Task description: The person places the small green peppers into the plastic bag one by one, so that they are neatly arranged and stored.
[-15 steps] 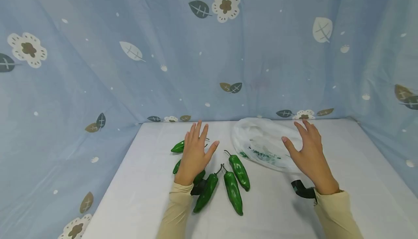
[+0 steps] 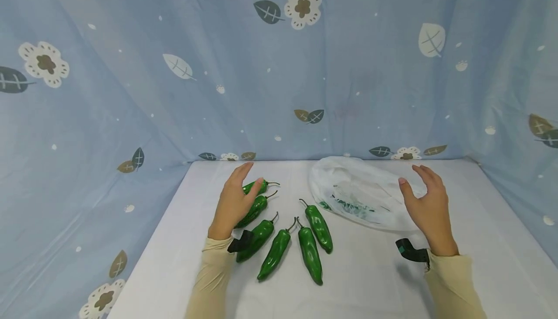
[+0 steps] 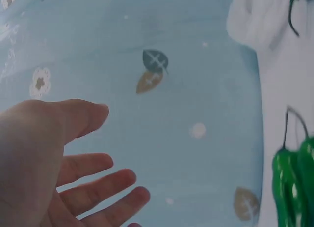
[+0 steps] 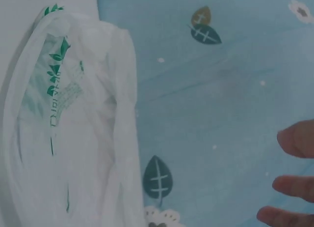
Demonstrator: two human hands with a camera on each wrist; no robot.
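Observation:
My left hand (image 2: 230,204) hovers at the left of the table, fingers extended, thumb apart, holding nothing. It partly covers two green chili peppers (image 2: 257,208) at the back left. Other long green peppers lie in front and to its right, among them a curved-stem pepper (image 2: 310,256) and another pepper (image 2: 319,228) beside it. A thin white plastic bag (image 2: 348,183) with green print lies flat at the back right. My right hand (image 2: 430,207) is above the bag's right end, fingers relaxed and empty. In the right wrist view only its fingertips (image 4: 294,185) show.
A white cloth covers the table (image 2: 362,280). Behind it and at both sides hangs a blue curtain (image 2: 244,77) with flowers and leaves. A black wrist mount (image 2: 411,252) sits at the right sleeve, another black mount (image 2: 240,241) at the left.
My left hand has moved left, uncovering more of the peppers. My right hand has shifted to the right, towards the bag's end. The peppers and bag lie as before.

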